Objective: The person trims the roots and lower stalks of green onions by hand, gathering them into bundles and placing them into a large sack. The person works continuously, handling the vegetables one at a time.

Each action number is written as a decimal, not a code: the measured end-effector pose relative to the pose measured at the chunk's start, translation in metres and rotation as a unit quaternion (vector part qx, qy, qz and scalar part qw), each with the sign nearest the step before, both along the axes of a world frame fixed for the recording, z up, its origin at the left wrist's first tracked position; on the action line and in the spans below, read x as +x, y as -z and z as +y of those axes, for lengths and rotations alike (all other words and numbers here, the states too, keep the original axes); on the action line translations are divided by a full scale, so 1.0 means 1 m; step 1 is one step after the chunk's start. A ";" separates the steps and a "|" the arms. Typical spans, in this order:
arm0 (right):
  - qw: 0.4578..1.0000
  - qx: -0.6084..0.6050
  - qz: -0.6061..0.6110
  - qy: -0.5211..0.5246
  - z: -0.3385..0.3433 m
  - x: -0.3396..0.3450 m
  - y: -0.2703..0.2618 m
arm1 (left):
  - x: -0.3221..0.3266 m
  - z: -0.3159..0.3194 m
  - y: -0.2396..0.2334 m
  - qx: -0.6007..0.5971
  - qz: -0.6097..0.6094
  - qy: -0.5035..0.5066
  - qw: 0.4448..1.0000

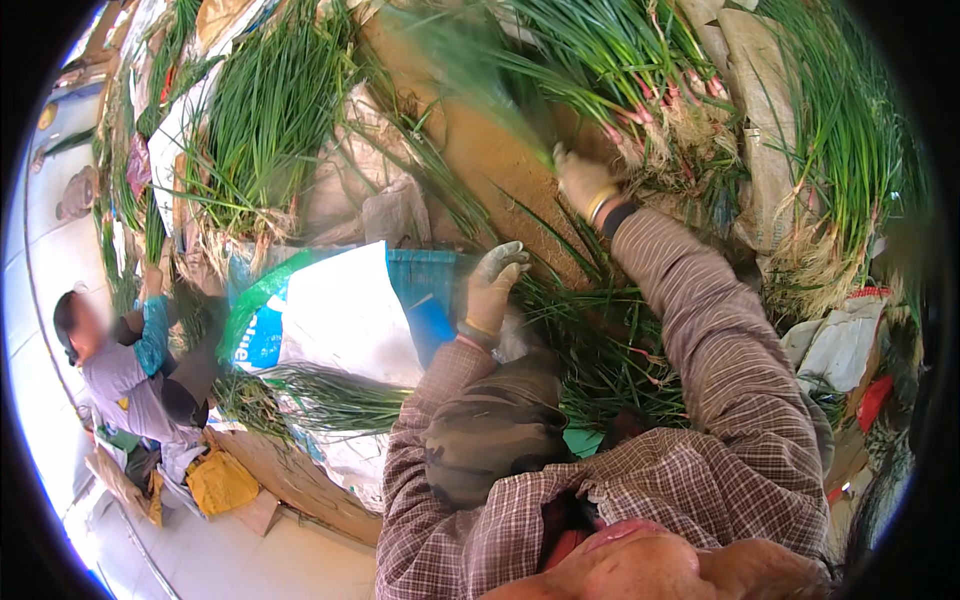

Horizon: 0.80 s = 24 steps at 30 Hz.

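My right hand (585, 180), in a pale glove, grips a bunch of long green stalks (517, 112) that is blurred by motion. My left hand (491, 289), gloved too, is raised with bent fingers beside a blue plastic crate (424, 266); nothing shows in it. Right of the bunch lies a large pile of spring onions (645, 82) with pinkish stems and tangled roots. Loose green leaves (615, 345) are strewn below my right forearm. A white plastic sack (341, 315) with a green and blue edge covers part of the crate.
More spring onions with roots lie at the upper left (270, 112) and far right (840, 195). A smaller green bundle (345, 397) rests by my left sleeve. A co-worker (127, 375) sits at the far left. A yellow sack (221, 480) lies on the tiled floor.
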State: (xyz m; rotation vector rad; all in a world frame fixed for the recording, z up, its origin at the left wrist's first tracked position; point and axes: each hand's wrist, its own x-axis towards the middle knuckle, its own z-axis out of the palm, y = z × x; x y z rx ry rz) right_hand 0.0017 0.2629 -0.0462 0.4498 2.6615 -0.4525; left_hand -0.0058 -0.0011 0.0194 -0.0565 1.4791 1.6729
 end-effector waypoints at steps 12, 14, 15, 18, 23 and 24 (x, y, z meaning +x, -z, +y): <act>0.949 -0.198 0.209 0.132 -0.043 0.076 -0.026 | 0.007 -0.011 0.030 -0.060 -0.114 0.040 0.991; 0.915 -0.248 0.239 0.209 -0.032 0.067 -0.018 | 0.006 -0.010 0.030 -0.061 -0.119 0.047 0.990; 0.911 -0.254 0.258 0.196 -0.032 0.060 -0.011 | 0.005 -0.009 0.029 -0.057 -0.123 0.042 0.990; 0.988 -0.071 0.129 0.053 -0.026 0.037 -0.001 | 0.001 -0.006 0.029 -0.033 -0.122 0.033 0.991; 0.981 0.079 0.178 0.022 -0.033 0.044 -0.037 | -0.003 0.006 0.027 0.054 -0.132 -0.034 0.989; 0.971 0.102 0.214 0.027 -0.042 0.053 -0.049 | -0.003 0.011 0.027 0.086 -0.144 -0.042 0.985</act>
